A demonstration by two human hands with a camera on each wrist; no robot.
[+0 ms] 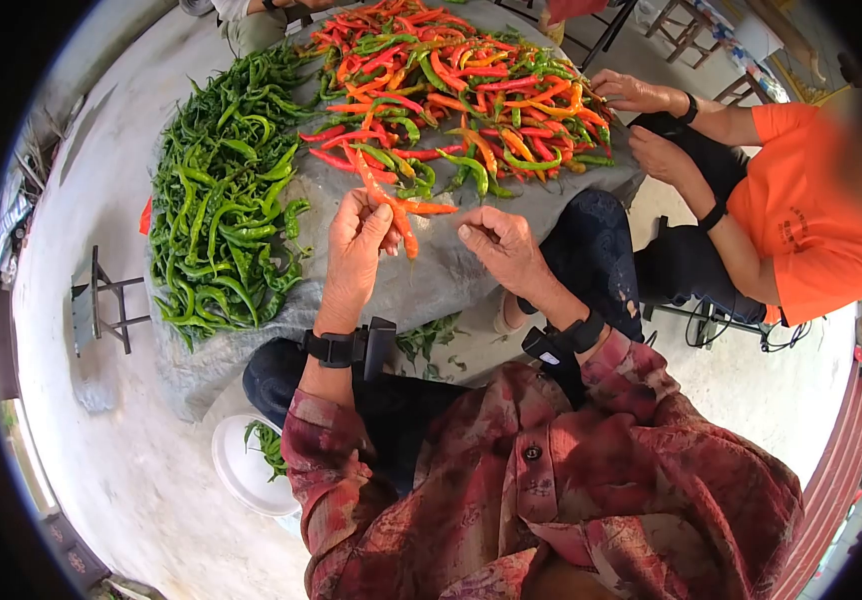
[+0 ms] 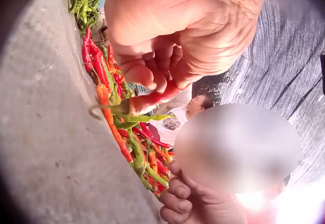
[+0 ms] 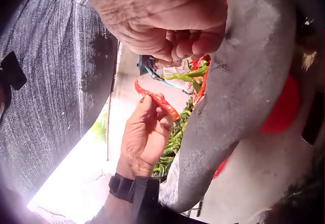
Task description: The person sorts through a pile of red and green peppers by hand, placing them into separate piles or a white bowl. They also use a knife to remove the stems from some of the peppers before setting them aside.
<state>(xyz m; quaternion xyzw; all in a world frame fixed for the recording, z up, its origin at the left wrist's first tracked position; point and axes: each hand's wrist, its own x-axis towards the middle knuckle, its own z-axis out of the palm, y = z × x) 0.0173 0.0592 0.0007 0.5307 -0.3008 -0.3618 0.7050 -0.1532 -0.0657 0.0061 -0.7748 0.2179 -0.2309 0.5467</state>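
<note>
My left hand (image 1: 356,240) pinches a red-orange chili pepper (image 1: 406,235) between thumb and fingers, above the near edge of the cloth. The pepper's brownish, curved stem end (image 2: 119,108) points away from the fingers in the left wrist view. To the right, my right hand (image 1: 504,255) is held up with its fingers curled in, and nothing shows in its grasp. An orange chili (image 1: 431,208) appears between the two hands. Beyond them lies a heap of red, orange and green chilies (image 1: 471,90).
A pile of green peppers (image 1: 226,200) lies on the left of the grey cloth (image 1: 341,285). At the right sits a person in an orange shirt (image 1: 801,210), hands at the heap. A white basin (image 1: 241,480) with green peppers stands on the floor at lower left; another person sits at the far side.
</note>
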